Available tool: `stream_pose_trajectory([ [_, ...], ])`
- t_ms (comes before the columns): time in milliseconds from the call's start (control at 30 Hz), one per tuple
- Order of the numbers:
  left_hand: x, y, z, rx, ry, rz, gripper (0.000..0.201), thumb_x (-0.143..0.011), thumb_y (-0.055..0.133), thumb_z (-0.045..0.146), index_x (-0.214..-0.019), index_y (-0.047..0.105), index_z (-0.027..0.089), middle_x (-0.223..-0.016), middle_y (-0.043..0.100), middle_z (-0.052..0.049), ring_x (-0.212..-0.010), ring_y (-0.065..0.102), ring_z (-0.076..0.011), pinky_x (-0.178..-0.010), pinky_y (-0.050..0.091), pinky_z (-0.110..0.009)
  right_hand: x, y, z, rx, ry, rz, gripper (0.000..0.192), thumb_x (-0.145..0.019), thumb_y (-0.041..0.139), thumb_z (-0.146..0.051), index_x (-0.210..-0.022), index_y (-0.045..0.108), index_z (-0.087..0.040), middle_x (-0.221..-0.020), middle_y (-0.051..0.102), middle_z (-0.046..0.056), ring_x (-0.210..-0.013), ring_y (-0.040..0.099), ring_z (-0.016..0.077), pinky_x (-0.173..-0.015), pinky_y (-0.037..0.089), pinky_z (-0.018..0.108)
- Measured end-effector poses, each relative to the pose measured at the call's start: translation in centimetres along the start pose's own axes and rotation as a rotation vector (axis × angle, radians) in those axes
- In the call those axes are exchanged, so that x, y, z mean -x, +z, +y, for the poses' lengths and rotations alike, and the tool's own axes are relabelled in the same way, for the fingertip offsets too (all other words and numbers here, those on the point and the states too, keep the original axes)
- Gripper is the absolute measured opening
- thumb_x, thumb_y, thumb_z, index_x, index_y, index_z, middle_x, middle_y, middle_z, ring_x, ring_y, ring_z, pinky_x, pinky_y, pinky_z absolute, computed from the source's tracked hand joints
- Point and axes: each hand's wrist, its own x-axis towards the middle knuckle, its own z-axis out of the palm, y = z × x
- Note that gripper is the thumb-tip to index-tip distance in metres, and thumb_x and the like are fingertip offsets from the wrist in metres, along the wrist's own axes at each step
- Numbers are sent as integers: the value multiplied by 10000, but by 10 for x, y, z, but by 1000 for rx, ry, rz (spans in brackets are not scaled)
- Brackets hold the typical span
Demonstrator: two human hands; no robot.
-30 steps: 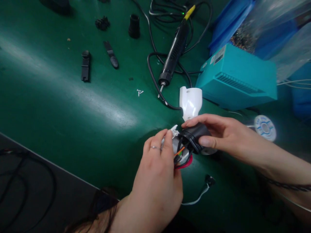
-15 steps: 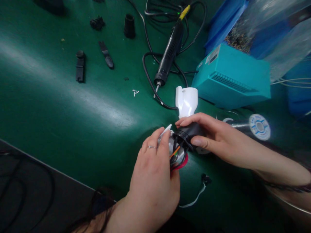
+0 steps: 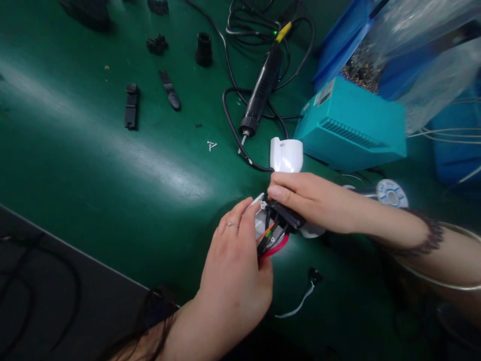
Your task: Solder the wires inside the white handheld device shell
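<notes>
My left hand (image 3: pixel 236 255), a ring on one finger, is closed around a white plastic appliance housing (image 3: pixel 260 225), mostly hidden by the fingers. Orange, black and red wires (image 3: pixel 278 246) run out of its open side. My right hand (image 3: pixel 300 198) grips a black plastic part (image 3: pixel 287 214) at the housing's upper right, thumb and fingers over its top. The wires lead up to this black part. Just beyond my right hand lies a white shell piece (image 3: pixel 286 154) on the green table.
A black electric screwdriver (image 3: pixel 262 90) with coiled cable lies ahead, near several small screws (image 3: pixel 211 145) and a spring (image 3: pixel 198 125). Black plastic parts (image 3: pixel 131 107) lie left. A turquoise box (image 3: pixel 353 125) and a solder spool (image 3: pixel 392 194) stand right. A small wired part (image 3: pixel 314 276) lies nearer.
My right hand has shifted its grip, its thumb and fingers now closer together over the top of the black part. My left hand keeps its hold. The whole view has shifted slightly.
</notes>
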Motion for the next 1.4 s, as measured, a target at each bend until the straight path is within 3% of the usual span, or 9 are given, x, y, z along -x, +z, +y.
stream_pose_trajectory([
  [133,-2,1,0,25,22,9,597,-713,494,100,-1298,382,137,-1336,475,-127,-1252,439,-272,-1062,395,-464,-10,10,-16,132,199,109,391,-936,340,-376,-625,479,-184,-613,534,22,-533,451,138,-499,289,250],
  [233,-1,1,0,54,19,12,595,-701,487,94,-1286,393,140,-1339,475,-128,-1249,447,-276,-1059,400,-472,-11,14,-21,192,267,154,442,-941,339,-379,-576,492,-183,-569,532,28,-508,445,142,-484,268,258],
  [600,-3,1,3,140,26,-27,674,-655,464,63,-1322,384,118,-1381,449,-126,-1273,424,-265,-1081,384,-459,5,25,-9,261,-118,394,353,-931,314,-315,-607,397,-201,-510,431,-11,-445,393,122,-471,269,246],
  [867,-5,1,1,145,23,-40,660,-661,481,65,-1312,384,124,-1376,454,-125,-1276,424,-262,-1090,369,-467,-3,19,-8,89,35,261,381,-896,345,-349,-556,418,-191,-499,472,-1,-454,414,114,-463,273,240],
  [967,-5,0,1,137,36,-33,653,-661,486,61,-1304,389,121,-1374,455,-129,-1266,435,-261,-1081,381,-461,-2,21,-5,40,55,271,388,-897,335,-358,-565,438,-186,-501,485,-1,-455,424,111,-463,271,238],
  [1167,-4,-2,5,124,15,-27,624,-669,538,95,-1282,423,118,-1350,484,-135,-1250,454,-266,-1067,401,-444,0,27,-1,60,-58,350,376,-907,317,-353,-579,401,-191,-521,446,-5,-476,397,115,-492,266,250],
  [1267,-4,-1,5,105,-18,-12,619,-692,565,143,-1292,416,127,-1364,472,-131,-1265,437,-271,-1072,389,-462,-2,27,-3,124,-22,341,352,-898,327,-351,-584,365,-197,-534,419,-5,-491,367,123,-510,249,265],
  [1400,-8,0,2,75,19,21,603,-693,584,142,-1278,445,82,-1351,487,-150,-1262,440,-263,-1082,369,-447,-4,26,-2,73,-79,376,324,-887,308,-346,-615,396,-193,-630,476,30,-595,431,149,-580,309,278],
])
